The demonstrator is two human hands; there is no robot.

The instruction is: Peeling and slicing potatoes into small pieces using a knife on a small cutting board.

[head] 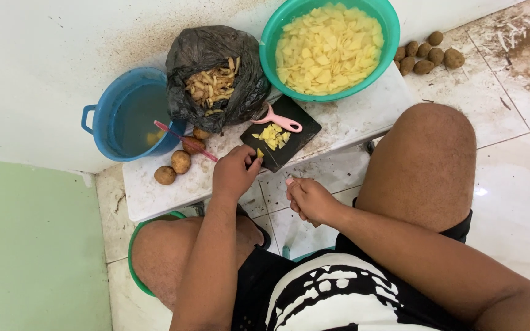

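You had the green bowl [269,43] at top centre nearly full of slices [329,49], a few potatoes [181,162] unpeeled at left, your left hand [234,175] pinching a slice [259,153] on the board [295,144], your right hand [311,201] closed around something pink, too hidden to name.

Single view, head-worn. It looks steeply down from above the seated person, over chest and knees, facing the white wall. Close range: hands sit near frame centre, the low slab [351,116] just beyond them, the green bowl [387,24] cut by the top edge. Tiled floor fills the right side.
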